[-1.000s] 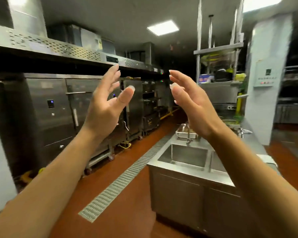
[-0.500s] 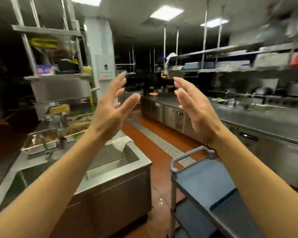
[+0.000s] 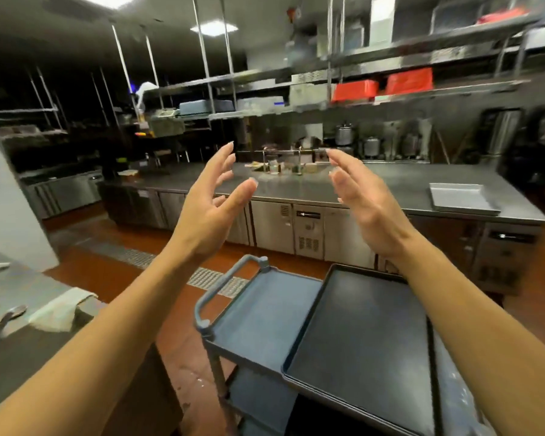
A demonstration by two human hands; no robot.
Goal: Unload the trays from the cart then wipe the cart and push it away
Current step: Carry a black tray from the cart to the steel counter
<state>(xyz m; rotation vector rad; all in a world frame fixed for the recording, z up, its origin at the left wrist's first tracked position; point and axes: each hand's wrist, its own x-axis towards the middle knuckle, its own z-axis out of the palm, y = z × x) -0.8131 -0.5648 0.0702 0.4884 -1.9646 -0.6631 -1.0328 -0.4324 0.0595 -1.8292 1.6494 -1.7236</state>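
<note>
- Nearest me, the dark rectangular metal tray (image 3: pixel 359 338) lies flat on the top shelf of the blue-grey plastic cart (image 3: pixel 258 313), filling its right part and overhanging the near edge; it is not yet unloaded.
- The cart's looped handle (image 3: pixel 216 291) stands at the left end, free for pushing later.
- A pale folded cloth (image 3: pixel 60 309) rests on the steel sink unit to my left, probably handy for wiping.
- My left hand (image 3: pixel 206 215) and right hand (image 3: pixel 364 202) hover above the cart, palms facing, each grip released and empty, spread as if to take the tray's sides.
- Farther off, a silver flat tray (image 3: pixel 461 198) sits on the long steel counter (image 3: pixel 328 187), likely the unloading spot.
</note>
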